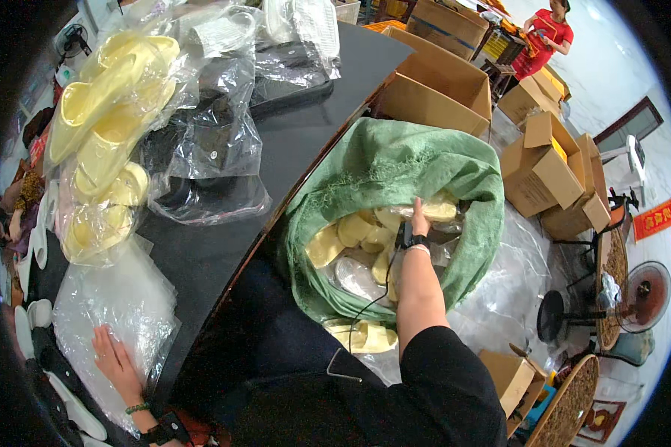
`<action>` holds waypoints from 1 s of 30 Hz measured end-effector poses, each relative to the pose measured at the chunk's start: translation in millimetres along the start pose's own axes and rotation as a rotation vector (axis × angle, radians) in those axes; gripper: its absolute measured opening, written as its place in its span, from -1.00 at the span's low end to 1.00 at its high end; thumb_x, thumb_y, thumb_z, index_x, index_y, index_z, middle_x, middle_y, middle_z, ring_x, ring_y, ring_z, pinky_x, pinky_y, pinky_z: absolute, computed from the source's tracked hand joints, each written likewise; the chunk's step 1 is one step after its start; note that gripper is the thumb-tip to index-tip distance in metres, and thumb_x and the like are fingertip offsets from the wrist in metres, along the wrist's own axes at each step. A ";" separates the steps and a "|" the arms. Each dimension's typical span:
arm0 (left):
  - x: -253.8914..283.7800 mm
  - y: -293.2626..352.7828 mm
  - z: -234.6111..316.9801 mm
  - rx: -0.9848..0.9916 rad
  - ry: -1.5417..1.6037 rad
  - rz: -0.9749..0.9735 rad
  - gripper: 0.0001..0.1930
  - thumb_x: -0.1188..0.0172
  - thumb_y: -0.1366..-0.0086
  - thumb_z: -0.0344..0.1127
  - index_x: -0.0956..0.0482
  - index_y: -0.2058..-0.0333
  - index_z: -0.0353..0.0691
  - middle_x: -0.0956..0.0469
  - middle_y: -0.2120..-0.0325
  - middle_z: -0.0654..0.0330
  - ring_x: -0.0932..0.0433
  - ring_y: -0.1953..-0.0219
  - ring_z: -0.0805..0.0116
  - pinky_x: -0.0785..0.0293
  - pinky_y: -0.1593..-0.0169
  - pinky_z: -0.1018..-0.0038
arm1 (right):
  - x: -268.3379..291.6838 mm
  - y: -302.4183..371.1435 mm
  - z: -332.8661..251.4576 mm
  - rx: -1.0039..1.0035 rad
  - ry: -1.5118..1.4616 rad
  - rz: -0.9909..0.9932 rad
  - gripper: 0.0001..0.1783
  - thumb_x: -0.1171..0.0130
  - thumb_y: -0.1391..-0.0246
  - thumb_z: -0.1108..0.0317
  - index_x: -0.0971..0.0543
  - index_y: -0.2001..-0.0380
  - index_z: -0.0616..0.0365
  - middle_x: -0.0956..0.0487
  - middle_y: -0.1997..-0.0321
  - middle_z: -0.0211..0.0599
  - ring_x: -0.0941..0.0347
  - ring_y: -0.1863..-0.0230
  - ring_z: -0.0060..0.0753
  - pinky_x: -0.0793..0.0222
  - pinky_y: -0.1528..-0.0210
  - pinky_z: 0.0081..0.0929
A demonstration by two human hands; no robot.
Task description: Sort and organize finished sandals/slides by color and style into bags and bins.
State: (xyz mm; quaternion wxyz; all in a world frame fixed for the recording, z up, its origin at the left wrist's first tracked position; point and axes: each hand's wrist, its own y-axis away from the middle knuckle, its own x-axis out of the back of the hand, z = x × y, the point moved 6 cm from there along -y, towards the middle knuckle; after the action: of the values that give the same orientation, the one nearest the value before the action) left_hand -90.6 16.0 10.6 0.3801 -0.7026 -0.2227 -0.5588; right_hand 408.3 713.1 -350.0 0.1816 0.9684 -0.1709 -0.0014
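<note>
My left hand (115, 361) lies flat, fingers stretched, on a stack of clear plastic bags (119, 298) at the near left of the dark table. Reaching into a big green cloth sack (395, 149), my right hand (420, 220) is closed at a bagged pale yellow slipper (440, 208); most of its fingers are hidden. More pale yellow slippers (358, 227) fill the sack around it, some in clear plastic. Beyond my left hand, bagged yellow slippers (112, 141) lie piled on the table, next to bagged black slippers (212, 145).
The table edge (276, 216) runs between my arms, beside the sack. A yellow slipper (369, 337) lies below the sack's near rim. Cardboard boxes (432, 89) stand behind and to the right. A fan (641, 294) is at far right. A person in red (552, 37) is at the back.
</note>
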 end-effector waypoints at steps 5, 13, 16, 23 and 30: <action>-11.9 -5.9 7.1 0.009 0.004 0.002 -0.51 0.16 -0.49 -0.19 -0.24 -0.35 -0.11 -0.19 -0.38 0.12 -0.06 -0.43 0.00 0.15 -0.42 0.11 | 65.6 6.3 34.1 -0.200 0.070 -0.111 -0.14 -0.31 0.05 -0.34 -0.56 -0.03 0.25 -0.65 0.17 -0.25 -0.59 0.34 -0.35 -0.50 0.34 -0.35; -12.9 -3.9 6.6 -0.008 -0.034 0.074 -0.52 0.16 -0.51 -0.12 -0.28 -0.33 -0.07 -0.22 -0.37 0.11 -0.10 -0.41 -0.04 0.07 -0.40 0.07 | 128.3 159.1 17.8 -0.175 0.333 -0.331 -0.37 -0.28 0.00 -0.21 -0.63 0.30 0.26 -0.53 0.57 -0.31 -0.45 0.74 -0.35 -0.38 0.66 -0.40; -13.8 -8.3 10.0 0.048 -0.077 0.057 -0.51 0.15 -0.50 -0.11 -0.28 -0.34 -0.04 -0.22 -0.36 0.10 -0.10 -0.41 -0.03 0.06 -0.39 0.02 | 147.8 189.7 24.4 -0.381 0.277 -0.359 -0.54 -0.35 -0.02 -0.03 -0.59 0.26 0.15 -0.50 0.60 -0.42 -0.27 0.80 -0.48 -0.16 0.72 -0.49; 1.5 -3.0 15.4 0.171 -0.065 0.014 -0.47 0.04 -0.43 -0.02 -0.31 -0.32 0.00 -0.23 -0.35 0.09 -0.10 -0.42 -0.04 0.13 -0.36 -0.21 | 119.6 235.9 -50.7 -0.469 -0.216 -0.671 -0.58 -0.10 -0.27 0.12 -0.45 -0.05 0.17 -0.61 0.04 -0.22 -0.59 0.10 -0.22 -0.56 0.10 -0.17; 19.5 -1.2 34.0 0.174 0.062 0.042 -0.45 -0.02 -0.39 -0.01 -0.33 -0.30 0.00 -0.23 -0.35 0.07 -0.07 -0.42 -0.07 0.18 -0.39 -0.22 | 113.3 211.8 -220.7 0.042 -0.344 -0.504 -0.61 -0.22 -0.20 0.18 -0.49 0.01 0.18 -0.60 0.11 -0.22 -0.59 0.23 -0.24 -0.60 0.31 -0.21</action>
State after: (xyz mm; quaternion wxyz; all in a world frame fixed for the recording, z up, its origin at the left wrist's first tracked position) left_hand -65.2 41.2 26.7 0.4582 -0.6536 -0.2438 -0.5508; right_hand 459.3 567.6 -62.5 0.1241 0.9694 0.0467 -0.2068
